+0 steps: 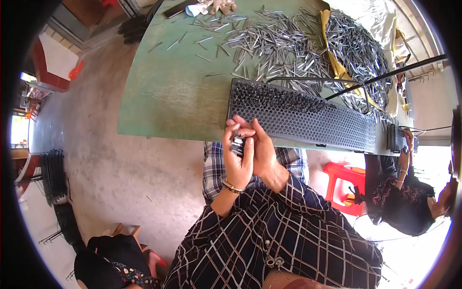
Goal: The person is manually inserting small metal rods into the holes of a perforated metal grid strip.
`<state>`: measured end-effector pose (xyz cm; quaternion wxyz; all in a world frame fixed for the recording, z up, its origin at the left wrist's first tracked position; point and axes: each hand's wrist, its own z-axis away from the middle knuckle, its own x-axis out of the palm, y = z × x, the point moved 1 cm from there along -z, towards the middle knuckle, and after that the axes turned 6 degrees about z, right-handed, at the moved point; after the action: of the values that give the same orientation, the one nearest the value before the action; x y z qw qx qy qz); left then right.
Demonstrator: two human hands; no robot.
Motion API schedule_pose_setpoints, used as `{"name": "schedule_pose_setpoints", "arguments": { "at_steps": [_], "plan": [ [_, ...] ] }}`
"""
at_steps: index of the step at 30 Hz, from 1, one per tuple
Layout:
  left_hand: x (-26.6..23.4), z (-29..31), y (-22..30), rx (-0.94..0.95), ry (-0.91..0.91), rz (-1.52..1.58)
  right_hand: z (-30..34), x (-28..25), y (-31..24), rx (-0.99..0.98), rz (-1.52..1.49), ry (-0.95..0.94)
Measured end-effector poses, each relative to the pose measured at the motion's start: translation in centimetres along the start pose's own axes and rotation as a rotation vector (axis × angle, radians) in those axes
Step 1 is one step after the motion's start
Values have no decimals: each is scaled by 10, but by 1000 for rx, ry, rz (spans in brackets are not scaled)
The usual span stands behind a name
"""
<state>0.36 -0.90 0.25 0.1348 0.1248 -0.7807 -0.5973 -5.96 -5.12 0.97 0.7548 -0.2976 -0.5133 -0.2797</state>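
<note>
My hands are cupped together just in front of the near edge of a black perforated tray [308, 126]. My left hand [237, 163] is closed round a small bundle of short metal rods [237, 144], whose ends show between the fingers and thumb. Against it, my right hand [264, 153] curls its fingers about the same bundle; its thumb points up toward the tray. Dark rod ends [274, 98] stand close together in the tray's far rows, densest at the left. The nearer rows show bare round holes.
Loose metal rods [284, 43] lie heaped on the green table [163, 96], beside an open yellow-edged sack [353, 48] full of them. A black metal bar [385, 76] crosses above the tray. At right, a co-worker's hand [408, 139] touches another tray [395, 138]. A red stool [344, 188] stands below.
</note>
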Motion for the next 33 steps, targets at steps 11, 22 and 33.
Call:
{"name": "schedule_pose_setpoints", "arguments": {
  "at_steps": [11, 22, 33],
  "plan": [
    [-19, 2, 17, -442, 77, 631, 19, 28, -37, -95, 1078, 130],
    [-23, 37, 18, -993, -186, 1035, 32, 6, -62, 11, 1585, 106],
    [-43, 115, -2, -1133, -531, 706, -6, 34, -88, -827, 1776, 222]
  ]
}}
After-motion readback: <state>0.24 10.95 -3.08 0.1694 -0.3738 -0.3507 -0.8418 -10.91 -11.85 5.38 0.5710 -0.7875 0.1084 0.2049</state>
